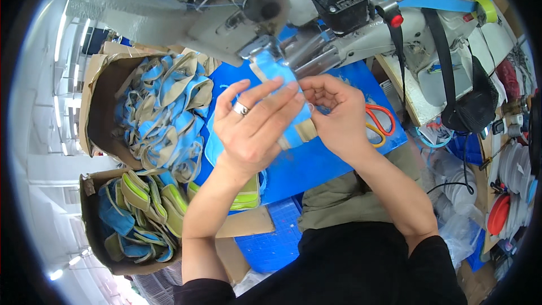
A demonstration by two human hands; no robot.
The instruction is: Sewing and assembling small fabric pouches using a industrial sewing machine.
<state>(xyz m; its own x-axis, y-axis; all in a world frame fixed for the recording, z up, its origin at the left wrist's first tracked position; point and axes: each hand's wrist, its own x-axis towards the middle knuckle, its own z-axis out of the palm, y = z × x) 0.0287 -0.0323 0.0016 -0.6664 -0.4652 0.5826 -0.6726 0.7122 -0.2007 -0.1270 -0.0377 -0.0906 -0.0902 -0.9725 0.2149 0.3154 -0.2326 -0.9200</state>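
A blue fabric piece (pixel 274 69) with tan edging runs from under the sewing machine's head (pixel 265 22) down between my hands. My left hand (pixel 254 121), a ring on one finger, lies along it with fingers stretched over its top; the thumb is hidden, and the cloth seems held beneath. My right hand (pixel 341 113) is closed, thumb and curled fingers pinching at the fabric's right edge, partly hiding what they grip. Beside my right wrist, scissors (pixel 384 123) with orange and yellow handles rest on the blue work surface (pixel 333 164).
Left of the table stands a cardboard box (pixel 93 99) heaped with blue and tan strips (pixel 169 101). Nearer me, a second box (pixel 93 214) holds blue, tan and lime pieces (pixel 135 192). Blue tape (pixel 437 3) feeds in from the upper right. A black strap (pixel 439 39) hangs at right.
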